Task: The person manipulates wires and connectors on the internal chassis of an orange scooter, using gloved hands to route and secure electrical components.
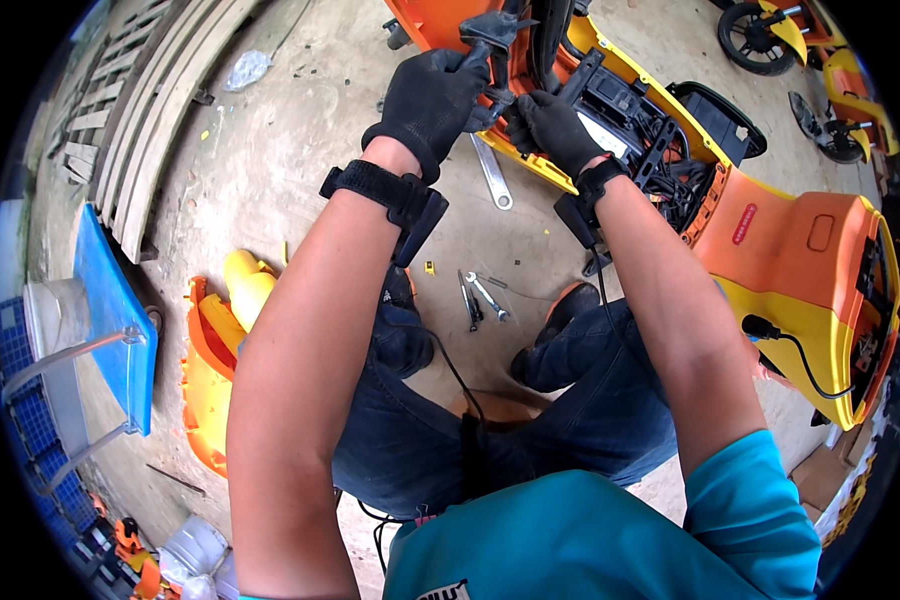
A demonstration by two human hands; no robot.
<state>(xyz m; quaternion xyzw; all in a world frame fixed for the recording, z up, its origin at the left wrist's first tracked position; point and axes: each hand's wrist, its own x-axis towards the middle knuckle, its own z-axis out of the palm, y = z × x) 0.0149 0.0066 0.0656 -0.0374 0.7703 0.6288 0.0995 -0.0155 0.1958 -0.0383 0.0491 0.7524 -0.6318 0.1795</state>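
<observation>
Both my hands wear black gloves and reach to the front of an orange and yellow scooter (pixel 780 225). My left hand (pixel 420 105) is closed around part of a dark fitting (pixel 490 35) beside the orange front panel (pixel 435 22). Just to its right, my right hand (pixel 558 130) has its fingers curled together at a black part under the scooter's front; what they pinch is hidden. A large silver wrench (pixel 492 172) shows below and between the hands, its upper end out of sight. Beside my right hand, the scooter's open body shows black wiring (pixel 660 150).
Between my feet lie a small wrench (pixel 488 297) and another slim tool (pixel 469 300). Orange and yellow body panels (pixel 208 400) rest at left, near a blue-topped cart (pixel 115 320) and wooden pallets (pixel 160 130). More scooter parts with a wheel (pixel 757 40) stand at the far right.
</observation>
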